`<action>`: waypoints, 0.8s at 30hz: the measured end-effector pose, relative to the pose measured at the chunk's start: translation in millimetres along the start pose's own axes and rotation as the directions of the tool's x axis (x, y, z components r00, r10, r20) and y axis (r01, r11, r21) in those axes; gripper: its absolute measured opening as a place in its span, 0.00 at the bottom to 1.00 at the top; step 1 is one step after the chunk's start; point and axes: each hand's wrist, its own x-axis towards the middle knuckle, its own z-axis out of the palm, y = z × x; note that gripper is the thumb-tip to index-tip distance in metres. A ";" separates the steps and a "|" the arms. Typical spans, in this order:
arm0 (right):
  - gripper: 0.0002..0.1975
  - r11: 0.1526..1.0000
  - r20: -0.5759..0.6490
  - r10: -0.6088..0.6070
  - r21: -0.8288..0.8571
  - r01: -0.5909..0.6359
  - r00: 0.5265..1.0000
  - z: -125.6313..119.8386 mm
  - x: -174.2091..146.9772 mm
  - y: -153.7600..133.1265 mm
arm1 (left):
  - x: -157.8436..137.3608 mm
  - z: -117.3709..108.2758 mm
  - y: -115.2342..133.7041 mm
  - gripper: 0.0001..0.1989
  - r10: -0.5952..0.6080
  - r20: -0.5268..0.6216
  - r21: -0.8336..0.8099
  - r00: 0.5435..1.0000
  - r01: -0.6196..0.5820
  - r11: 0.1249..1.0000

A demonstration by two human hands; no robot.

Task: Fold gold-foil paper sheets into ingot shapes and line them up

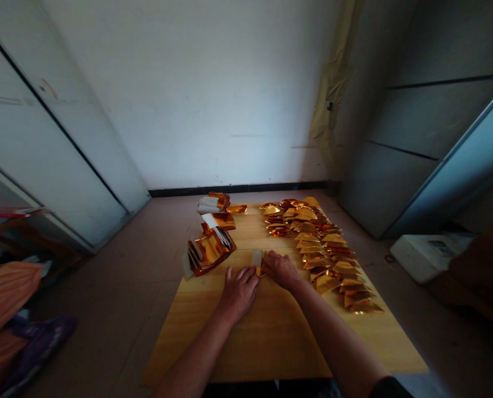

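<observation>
A small sheet of gold foil paper (257, 257), its pale backing showing on one part, lies on the wooden table between my hands. My left hand (239, 287) rests flat at its left edge, fingers spread on the tabletop and tips touching the paper. My right hand (280, 268) is curled over the right side of the sheet, fingers pressed together on it. Left of them lies a fanned stack of gold foil sheets (213, 250). Rows of folded gold foil pieces (311, 250) cover the right side of the table.
The wooden table (213, 342) stands before a white wall with a dark skirting. Another bundle of foil paper (213, 203) lies at the table's far left. Beyond the right edge, a white box (426, 257) sits on the floor; orange cloth (6, 293) is at the left.
</observation>
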 end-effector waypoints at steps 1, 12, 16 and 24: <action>0.11 1.000 0.007 -0.001 -0.011 0.001 1.000 -1.2 0.0 -1.0 | 0.3 -0.4 -0.1 0.15 0.006 0.000 0.010 1.000 -0.006 1.000; 0.14 0.992 0.079 0.030 -0.126 -0.020 0.996 -6.8 1.6 -9.6 | -0.3 5.2 0.4 0.16 0.016 0.012 0.068 1.000 -0.017 0.998; 0.15 0.991 0.079 0.043 -0.128 -0.033 0.996 -3.4 3.4 -7.9 | -1.1 2.9 2.1 0.22 0.001 0.018 0.040 1.000 -0.002 0.999; 0.14 0.996 0.082 0.034 -0.087 -0.027 0.996 -1.2 4.8 -5.6 | -2.6 4.6 2.6 0.21 0.003 0.006 0.057 1.000 -0.003 0.998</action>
